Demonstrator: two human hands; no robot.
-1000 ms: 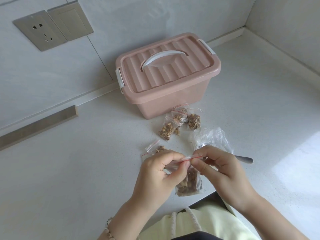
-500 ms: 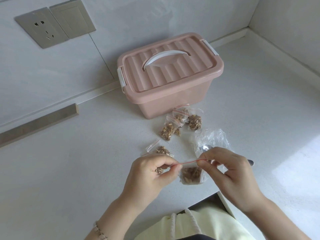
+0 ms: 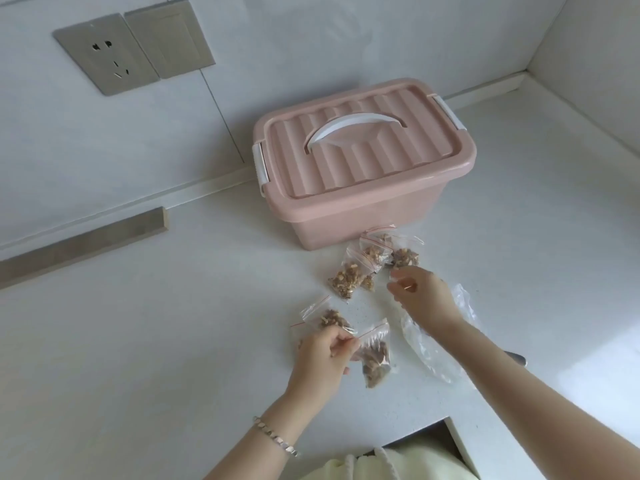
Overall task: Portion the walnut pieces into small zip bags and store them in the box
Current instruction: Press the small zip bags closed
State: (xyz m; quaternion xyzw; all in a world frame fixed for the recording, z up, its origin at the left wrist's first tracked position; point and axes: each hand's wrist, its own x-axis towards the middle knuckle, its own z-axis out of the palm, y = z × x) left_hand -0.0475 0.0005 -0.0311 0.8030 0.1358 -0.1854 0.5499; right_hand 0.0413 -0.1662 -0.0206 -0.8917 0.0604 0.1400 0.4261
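No legible text or labels.

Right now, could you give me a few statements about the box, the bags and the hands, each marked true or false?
1. The pink box has its lid on. True.
2. The left hand holds a filled zip bag by its top. True.
3. The right hand grips the box handle. False: the white handle is untouched; the hand reaches toward the cluster of filled bags in front of the box.
4. All filled bags are already inside the box. False: they lie on the counter.
5. A larger clear plastic bag lies under the right forearm. True.
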